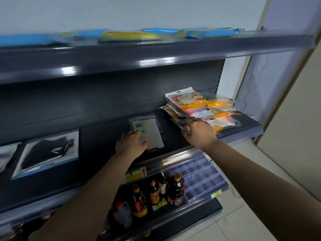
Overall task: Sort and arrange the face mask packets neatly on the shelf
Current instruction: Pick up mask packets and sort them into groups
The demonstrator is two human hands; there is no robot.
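**Hands on the mask packets**

While resting flat with straight fingers on the white face mask packet [146,132], left hand [131,145] grips nothing. Right hand [198,131], fingers loosely spread, touching the near edge of the orange packet stack [203,108] just beyond it. Beneath both hands, the dark shelf [97,134]; lower down, sauce bottles [175,190].

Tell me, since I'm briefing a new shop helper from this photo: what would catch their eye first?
Probably the bright orange mask packets, fanned in a loose stack at the right end of the middle shelf, with the right hand on their near edge. Next, the pale "FACE MASK" packet lying alone mid-shelf under the left hand. Dark sauce bottles stand on the shelf below.
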